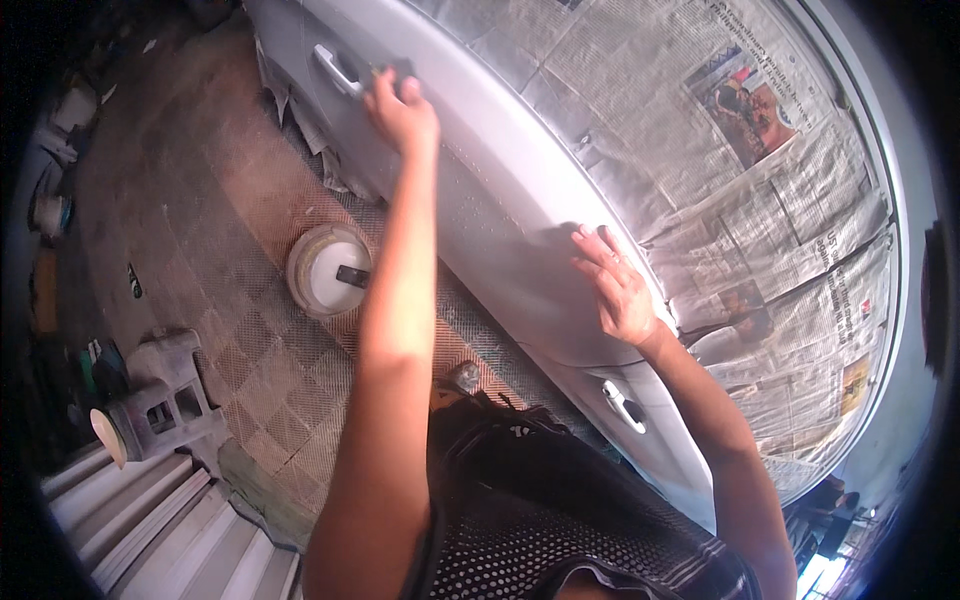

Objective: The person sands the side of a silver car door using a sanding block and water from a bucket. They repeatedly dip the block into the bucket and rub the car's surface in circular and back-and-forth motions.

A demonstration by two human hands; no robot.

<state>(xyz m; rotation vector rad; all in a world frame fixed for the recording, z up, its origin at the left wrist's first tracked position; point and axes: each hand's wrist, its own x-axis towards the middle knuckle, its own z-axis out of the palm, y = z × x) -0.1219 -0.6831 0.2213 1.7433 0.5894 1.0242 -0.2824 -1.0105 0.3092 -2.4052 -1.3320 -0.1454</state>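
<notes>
- The silver-grey painted car body side with a smooth curved surface (pixel 500 210) lies under and between both hands, running from beyond the left hand down past the right hand
- The left hand (pixel 403 115) reaches far forward with its fingers bent toward the panel, just beside a white bar-shaped door handle (pixel 338 72); a dark patch shows at its fingertips, and whether that is a held pad or a shadow, I cannot tell, nor whether the hand is gripping
- The right hand (pixel 620 295) is released, fingers spread and holding nothing, at the panel's upper part; a second white door handle (pixel 624 408) is nearer the body than this hand
- To the right of the right hand, printed newspaper sheets (pixel 830 200) cover the area above the panel
- To the left of the left forearm, a round whitish bucket (pixel 298 270) stands on the patterned floor (pixel 270 400), with a dark flat block (pixel 351 276) in it
- For good handling, light and even pressure from the left hand seems best, with the fingers flat to the curve and extra care around the handle's edges
- The right hand would serve best resting softly, clear of the paper's border, so that no sheet lifts or tears
</notes>
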